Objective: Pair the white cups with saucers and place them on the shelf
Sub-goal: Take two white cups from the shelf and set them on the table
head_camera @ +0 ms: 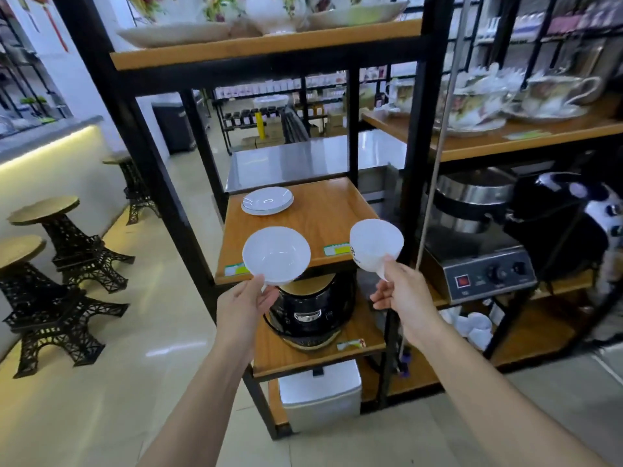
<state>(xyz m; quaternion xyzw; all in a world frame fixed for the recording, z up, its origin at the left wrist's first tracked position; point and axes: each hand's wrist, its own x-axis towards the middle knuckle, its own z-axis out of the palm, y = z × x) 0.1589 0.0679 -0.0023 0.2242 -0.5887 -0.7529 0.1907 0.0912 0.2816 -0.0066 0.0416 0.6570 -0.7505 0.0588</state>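
My left hand [244, 303] holds a white cup [276, 254] by its handle, mouth tilted toward me, over the front left edge of the wooden shelf [323, 217]. In my right hand [401, 291] is a second white cup [376, 246], also gripped by the handle, at the shelf's front right corner. Two stacked white saucers [267, 201] lie at the back left of that shelf, apart from both cups.
A black cooker [312, 311] sits on the shelf below, a white box [320, 396] lower still. Black frame posts [409, 183] flank the shelf. Floral china fills the upper shelves, appliances [482, 261] stand to the right, and tower-shaped stools [64, 251] stand left.
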